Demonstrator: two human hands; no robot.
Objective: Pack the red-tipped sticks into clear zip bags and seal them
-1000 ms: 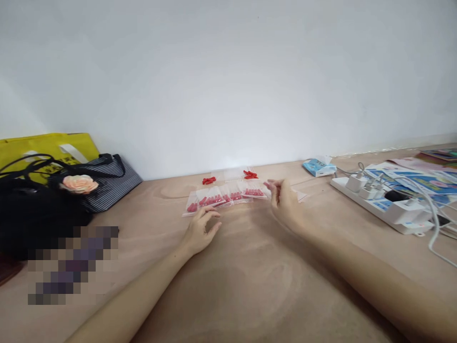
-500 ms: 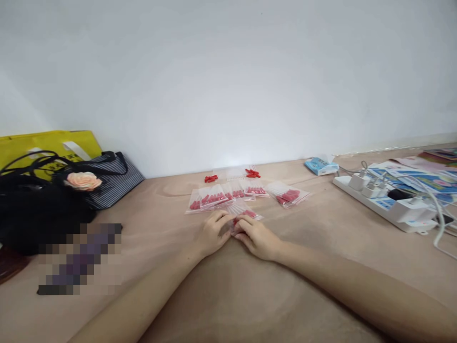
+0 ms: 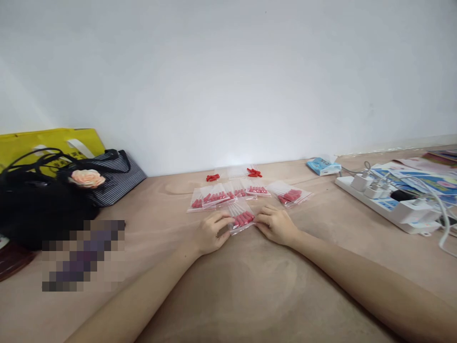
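Between my hands lies a small clear zip bag (image 3: 241, 218) with several white sticks that have red ends. My left hand (image 3: 213, 232) pinches the bag's left lower corner between thumb and fingers. At its right edge, the closed fingertips of my right hand (image 3: 276, 225) grip or press the plastic. Just beyond, several similar filled bags (image 3: 215, 196) overlap in a row. Another group of filled bags (image 3: 290, 194) lies to the right. Farther back are two small piles of loose red pieces, a left pile (image 3: 213, 177) and a right pile (image 3: 254, 173), with clear plastic between them.
On the right are a white power strip (image 3: 383, 205) with plugs and cables, a blue tissue pack (image 3: 323, 166) and printed papers (image 3: 421, 176). At left stand a yellow bag (image 3: 53, 138), a striped bag (image 3: 121, 183) and a black bag with a flower (image 3: 87, 178). A wall closes the back.
My right hand has moved right, from the middle of the bag to its right edge. The bag's red ends, covered before, now show. My left hand stays at the left corner.
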